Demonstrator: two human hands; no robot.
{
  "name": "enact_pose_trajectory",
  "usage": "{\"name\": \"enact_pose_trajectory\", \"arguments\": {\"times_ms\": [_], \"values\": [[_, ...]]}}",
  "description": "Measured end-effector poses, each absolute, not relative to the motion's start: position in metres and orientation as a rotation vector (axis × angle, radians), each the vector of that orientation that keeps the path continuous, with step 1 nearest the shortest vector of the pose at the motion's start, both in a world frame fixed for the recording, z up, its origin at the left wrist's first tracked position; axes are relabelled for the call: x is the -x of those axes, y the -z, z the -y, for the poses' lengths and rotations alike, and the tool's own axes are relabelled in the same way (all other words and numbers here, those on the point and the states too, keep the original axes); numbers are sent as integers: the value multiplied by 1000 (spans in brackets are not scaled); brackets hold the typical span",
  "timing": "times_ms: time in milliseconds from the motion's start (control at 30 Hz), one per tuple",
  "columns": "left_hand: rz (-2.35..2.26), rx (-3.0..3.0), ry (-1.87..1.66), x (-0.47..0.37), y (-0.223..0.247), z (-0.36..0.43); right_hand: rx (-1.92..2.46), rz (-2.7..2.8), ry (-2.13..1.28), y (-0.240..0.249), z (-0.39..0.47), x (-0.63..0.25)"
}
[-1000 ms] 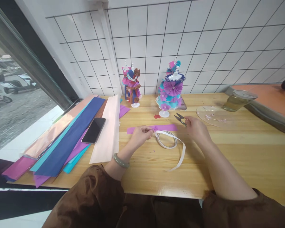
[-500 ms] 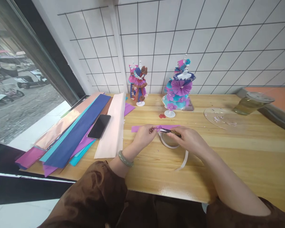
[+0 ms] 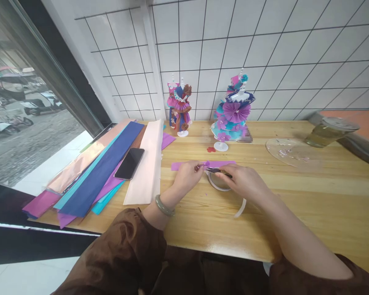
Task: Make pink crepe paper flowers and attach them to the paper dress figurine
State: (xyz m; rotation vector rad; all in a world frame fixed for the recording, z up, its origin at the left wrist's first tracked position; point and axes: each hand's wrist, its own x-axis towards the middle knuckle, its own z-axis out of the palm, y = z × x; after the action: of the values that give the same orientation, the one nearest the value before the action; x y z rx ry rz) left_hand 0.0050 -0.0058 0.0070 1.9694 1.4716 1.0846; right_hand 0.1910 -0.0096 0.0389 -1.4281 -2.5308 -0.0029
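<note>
My left hand, a bangle on its wrist, pinches a small piece of purple crepe paper between thumb and fingertips. Scissors are in my right hand, their blades pointing left at that piece, close to my left fingertips. Behind both hands a flat purple paper strip lies across the table. Under my right hand sits a roll of white tape, partly covered; its loose end sticks out below. A tiny purple scrap rests in front of the hands.
Folded coloured papers and a phone lie at the left. At the back stand small dress forms in paper dresses, near a red paper flower. To the right are a clear round tray and a lidded cup.
The scissor blades look closer together than before at the purple piece. A tiny purple scrap now shows on the table below the hands. The view has shifted slightly.
</note>
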Motion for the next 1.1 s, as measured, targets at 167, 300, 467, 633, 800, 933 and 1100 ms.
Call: {"name": "enact_pose_trajectory", "arguments": {"times_ms": [167, 300, 467, 633, 800, 933, 1100], "values": [[-1489, -2031, -1066, -5, -7, 7, 1476, 2534, 121, -36, 10, -187], [-1502, -2147, -1042, -6, -5, 7, 1527, 2545, 171, -35, 10, -183], [-1510, -2273, -1037, -7, -4, 9, 1559, 2552, 178, -36, 11, -180], [-1508, -2362, -1005, -7, -6, 9, 1550, 2562, 176, -36, 10, -179], [-1532, -2339, -988, -7, -7, 10, 1551, 2548, 198, -34, 10, -178], [-1528, -2303, -1011, -6, -6, 10, 1535, 2535, 206, -34, 10, -178], [-1522, -2299, -1026, -6, -5, 9, 1523, 2538, 185, -34, 11, -179]]}}
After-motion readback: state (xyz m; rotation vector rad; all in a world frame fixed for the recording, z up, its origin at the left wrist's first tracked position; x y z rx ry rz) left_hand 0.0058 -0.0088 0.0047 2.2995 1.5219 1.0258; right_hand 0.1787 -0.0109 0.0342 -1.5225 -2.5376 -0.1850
